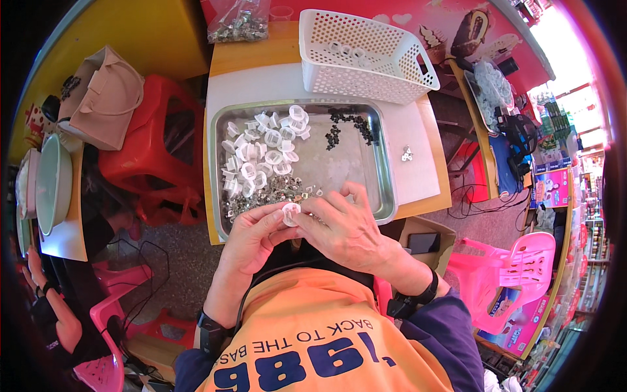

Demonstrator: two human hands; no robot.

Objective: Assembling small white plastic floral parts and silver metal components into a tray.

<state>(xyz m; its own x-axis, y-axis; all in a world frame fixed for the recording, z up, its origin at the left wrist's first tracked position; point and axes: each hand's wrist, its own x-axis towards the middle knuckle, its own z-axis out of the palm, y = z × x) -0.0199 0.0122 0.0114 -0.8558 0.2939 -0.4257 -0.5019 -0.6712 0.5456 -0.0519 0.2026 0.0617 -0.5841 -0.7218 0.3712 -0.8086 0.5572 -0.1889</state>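
Note:
Over the near edge of a metal tray (385,157), my left hand (251,235) pinches a small round white plastic part (291,213). My right hand (346,225) meets it from the other side, its thumb and fingertips pressed together at the part; anything tiny between them is hidden. Behind my hands, the tray's left side holds a heap of similar white plastic parts (271,137). Small shiny metal pieces (271,191) lie in a pile nearer me. Tiny black pieces (353,124) are scattered in the far right corner.
A white perforated basket (366,81) stands behind the tray, beside a clear bag of metal pieces (238,26). A few small pieces (407,154) lie right of the tray. Red stools (153,144) are at left, a pink chair (509,274) at right. Another person's arm (62,317) shows far left.

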